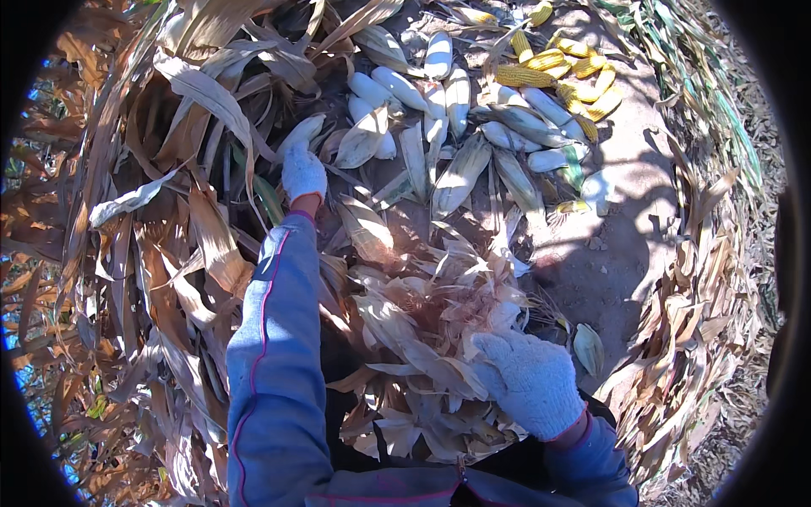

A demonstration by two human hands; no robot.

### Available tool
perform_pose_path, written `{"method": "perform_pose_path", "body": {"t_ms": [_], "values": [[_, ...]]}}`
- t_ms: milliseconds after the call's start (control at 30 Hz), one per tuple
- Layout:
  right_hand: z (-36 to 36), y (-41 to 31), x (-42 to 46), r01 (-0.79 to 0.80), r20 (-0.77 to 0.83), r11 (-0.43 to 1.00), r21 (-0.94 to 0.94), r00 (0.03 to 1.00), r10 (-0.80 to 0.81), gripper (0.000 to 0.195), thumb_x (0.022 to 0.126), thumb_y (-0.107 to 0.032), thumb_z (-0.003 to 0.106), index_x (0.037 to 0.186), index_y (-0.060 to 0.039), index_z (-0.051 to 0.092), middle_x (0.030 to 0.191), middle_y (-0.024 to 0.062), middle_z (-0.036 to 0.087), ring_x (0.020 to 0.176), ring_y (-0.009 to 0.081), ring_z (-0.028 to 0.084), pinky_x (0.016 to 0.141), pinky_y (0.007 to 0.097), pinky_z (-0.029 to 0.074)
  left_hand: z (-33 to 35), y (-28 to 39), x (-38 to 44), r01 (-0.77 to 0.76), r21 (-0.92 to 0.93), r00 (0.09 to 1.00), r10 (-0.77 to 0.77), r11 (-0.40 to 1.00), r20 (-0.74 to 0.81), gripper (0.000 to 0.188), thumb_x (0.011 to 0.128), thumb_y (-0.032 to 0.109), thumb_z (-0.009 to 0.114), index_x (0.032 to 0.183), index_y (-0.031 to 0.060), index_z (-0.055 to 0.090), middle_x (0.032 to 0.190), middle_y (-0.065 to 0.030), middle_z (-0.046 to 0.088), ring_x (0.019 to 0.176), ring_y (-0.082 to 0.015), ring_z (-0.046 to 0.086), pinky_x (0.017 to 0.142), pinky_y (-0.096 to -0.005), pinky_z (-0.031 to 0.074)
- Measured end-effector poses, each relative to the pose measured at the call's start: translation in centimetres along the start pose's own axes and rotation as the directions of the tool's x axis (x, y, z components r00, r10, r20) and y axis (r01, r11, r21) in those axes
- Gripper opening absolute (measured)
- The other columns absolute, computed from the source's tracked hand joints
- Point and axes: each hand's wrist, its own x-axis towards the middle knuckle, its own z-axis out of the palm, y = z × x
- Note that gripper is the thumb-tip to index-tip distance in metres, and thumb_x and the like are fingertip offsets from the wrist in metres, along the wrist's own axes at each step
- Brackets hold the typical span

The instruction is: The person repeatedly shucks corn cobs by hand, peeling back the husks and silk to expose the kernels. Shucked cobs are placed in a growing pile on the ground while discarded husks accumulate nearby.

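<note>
My left hand (304,172), in a white knitted glove, reaches to the edge of the dry corn stalks (218,120). Strong sunlight blurs its far end, so I cannot tell pale fingers from a husked ear there. Close to my body, my right hand (531,383), also gloved, rests against a heap of loose corn husks and silk (424,355). Its fingers look loosely spread, with no ear visible in them. Several corn ears in pale husks (462,177) lie on the soil ahead of my hands.
Bare yellow corn cobs (545,76) are piled at the far right. Cut stalks and leaves (703,253) form a bank along the right side. Shadowed soil (608,272) lies beside the husk heap. A small husked ear (589,348) sits right of my right hand.
</note>
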Motion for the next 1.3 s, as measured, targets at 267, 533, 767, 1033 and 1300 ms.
{"method": "perform_pose_path", "body": {"t_ms": [267, 533, 767, 1033, 1300], "values": [[0.8, 2.1, 3.4, -0.057, 0.171, 0.997, -0.050, 0.983, 0.065, 0.033, 0.085, -0.027, 0.064, 0.115, -0.0134, 0.063, 0.085, 0.0089, 0.063, 0.075, 0.0260, 0.065, 0.061, 0.0393, 0.051, 3.6, -8.5, 5.5, 0.046, 0.084, 0.997, -0.051, 0.995, 0.054, 0.042, 0.088, 0.010, 0.051, 0.129, 0.0063, 0.052, 0.128, -0.0205, 0.054, 0.118, -0.0404, 0.053, 0.098, -0.0480, 0.045], [1.9, 3.8, 4.8, -0.054, 0.163, 0.998, -0.034, 0.985, 0.059, 0.038, 0.083, -0.027, 0.067, 0.118, -0.0135, 0.061, 0.086, 0.0101, 0.064, 0.077, 0.0288, 0.065, 0.063, 0.0411, 0.051, 2.1, -4.5, 7.8, 0.025, 0.481, 0.942, -0.181, 0.876, 0.282, 0.053, 0.079, 0.031, 0.065, 0.126, 0.0109, 0.052, 0.128, -0.0181, 0.054, 0.116, -0.0368, 0.056, 0.092, -0.0491, 0.048], [1.6, 2.5, 4.4, -0.057, 0.226, 0.997, -0.054, 0.972, 0.068, 0.037, 0.081, -0.027, 0.067, 0.115, -0.0139, 0.059, 0.094, 0.0082, 0.063, 0.078, 0.0272, 0.064, 0.064, 0.0407, 0.051, 2.2, -3.8, 6.1, -0.031, 0.470, 0.905, -0.174, 0.882, 0.387, 0.051, 0.078, 0.038, 0.067, 0.116, 0.0077, 0.054, 0.121, -0.0150, 0.061, 0.114, -0.0356, 0.057, 0.092, -0.0469, 0.049], [1.7, 0.3, 0.8, 0.015, 0.169, 0.994, -0.112, 0.986, 0.004, 0.033, 0.083, -0.024, 0.061, 0.114, -0.0131, 0.058, 0.094, 0.0038, 0.060, 0.083, 0.0242, 0.064, 0.066, 0.0384, 0.051, -2.1, -1.5, -0.8, -0.386, 0.440, 0.902, 0.232, 0.811, 0.364, 0.037, 0.075, 0.024, 0.069, 0.108, 0.0159, 0.055, 0.106, -0.0081, 0.059, 0.100, -0.0302, 0.060, 0.079, -0.0466, 0.048], [0.7, 0.1, -1.0, 0.127, -0.261, 0.992, 0.016, 0.958, -0.118, 0.027, 0.086, -0.024, 0.066, 0.108, -0.0091, 0.067, 0.100, 0.0126, 0.069, 0.088, 0.0315, 0.068, 0.072, 0.0383, 0.054, -13.5, 6.2, -9.5, -0.897, 0.203, 0.439, 0.733, 0.394, 0.519, 0.033, 0.073, 0.024, 0.069, 0.103, 0.0147, 0.058, 0.097, -0.0049, 0.055, 0.094, -0.0242, 0.055, 0.078, -0.0386, 0.042]]}}
